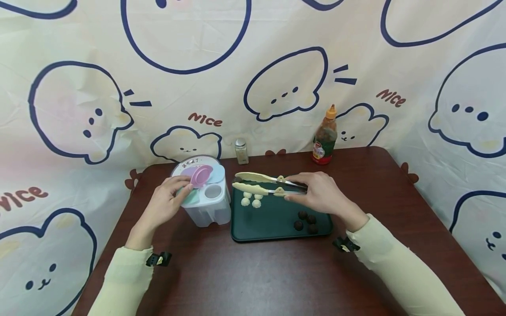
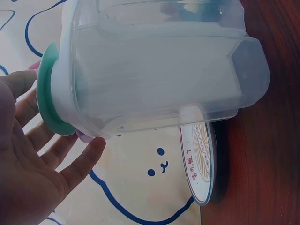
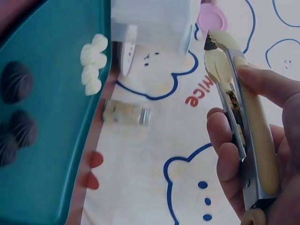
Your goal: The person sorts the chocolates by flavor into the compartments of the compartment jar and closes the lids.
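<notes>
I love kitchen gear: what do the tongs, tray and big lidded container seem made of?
Tongs: apparently metal, given the silvery glint, with duller cream parts, perhaps plastic or silicone. Tray: smooth, softly shining green; coated metal or plastic, can't tell. Container: likely plastic, its walls cloudy and translucent.

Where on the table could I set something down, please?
The table is bare in front of the green tray and right of the sauce bottle. Its left back is crowded: lidded container, plate, left hand. Tongs overhang the green tray.
</notes>
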Demonstrator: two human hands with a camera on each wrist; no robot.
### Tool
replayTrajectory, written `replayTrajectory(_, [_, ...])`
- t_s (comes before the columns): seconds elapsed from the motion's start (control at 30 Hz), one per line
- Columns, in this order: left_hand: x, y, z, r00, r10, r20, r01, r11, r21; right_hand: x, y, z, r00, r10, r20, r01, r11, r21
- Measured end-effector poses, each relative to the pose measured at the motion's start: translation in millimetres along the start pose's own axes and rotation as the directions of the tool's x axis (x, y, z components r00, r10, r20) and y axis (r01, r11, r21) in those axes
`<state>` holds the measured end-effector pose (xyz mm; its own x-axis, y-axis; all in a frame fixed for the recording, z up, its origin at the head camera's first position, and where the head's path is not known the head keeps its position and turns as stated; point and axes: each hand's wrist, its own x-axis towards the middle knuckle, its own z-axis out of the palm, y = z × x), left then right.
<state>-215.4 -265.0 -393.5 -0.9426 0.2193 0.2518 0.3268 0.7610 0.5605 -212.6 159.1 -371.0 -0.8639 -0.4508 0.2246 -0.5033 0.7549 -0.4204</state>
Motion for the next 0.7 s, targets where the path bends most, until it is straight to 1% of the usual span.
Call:
replayTrajectory(0.2, [0.0, 1.1, -0.6, 1.0, -0.006, 0.004, 0.006, 1.0, 0.004, 13.8, -15, 8, 0.999, -0.039, 0.01, 0.039, 0.999, 0.027])
replayTrajectory(0.37, [0.7, 2.2, -0.8, 1.0, -0.014, 0.007, 0.014, 1.0, 0.006, 23.1, -27, 14, 0.997, -0.075, 0.013, 0.074, 0.997, 0.028])
replayTrajectory(0.53, [1.1, 1.4, -0.4, 1.0, -0.019, 0.01, 0.019, 1.0, 0.011, 29.4, -35, 21, 0.996, -0.077, 0.034, 0.076, 0.997, 0.024])
replayTrajectory(0.7, [1.0, 0.3, -0.5, 1.0, -0.023, 0.014, 0.023, 1.0, 0.013, 33.0, -37, 27, 0.996, -0.072, 0.048, 0.072, 0.997, 0.003])
